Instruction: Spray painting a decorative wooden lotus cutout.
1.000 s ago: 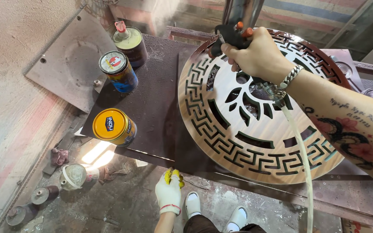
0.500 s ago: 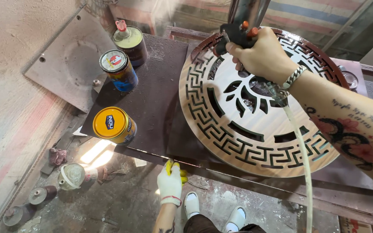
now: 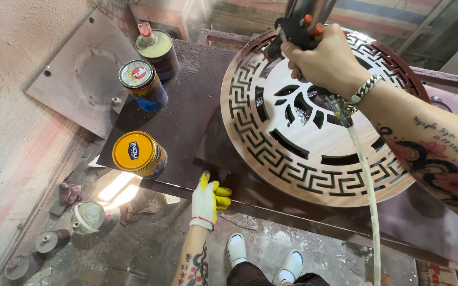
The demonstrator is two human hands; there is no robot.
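Spray gun (image 3: 298, 29) sits top centre, over the far part of a round wooden panel (image 3: 298, 164) with a cut-out key border and leaf-shaped slots in the middle. Right hand (image 3: 322, 63) is wrapped tight around the gun grip, fingers closed on it, chain bracelet at the wrist. A pale hose (image 3: 367, 190) drops from the gun base, crosses the panel's right side and runs off the near edge of the frame. Panel lies flat on a dark, paint-crusted bench (image 3: 186, 122), with a dark red ring showing under its far rim.

Left hand (image 3: 208, 198), in a white and yellow glove, rests on the near edge of the bench, fingers curled over the lip, clamped on nothing else.

3 cans stand left of the panel: a yellow-lid can (image 3: 139, 153) nearest, a blue can (image 3: 141, 85) behind it, a dark can (image 3: 157, 50) with a spout farthest. A grey sheet (image 3: 75, 79) leans at the left wall. Small pots (image 3: 88, 217) and rags lie on the dusty floor, white shoes (image 3: 263, 257) below.

Risks, as a judgement: the hose lies across the panel face and could drag through any wet coat if the gun swings wide. The yellow-lid can stands near the bench corner, so a bump could tip it to the floor. Mist could also drift onto the left glove, which sits close to the panel.
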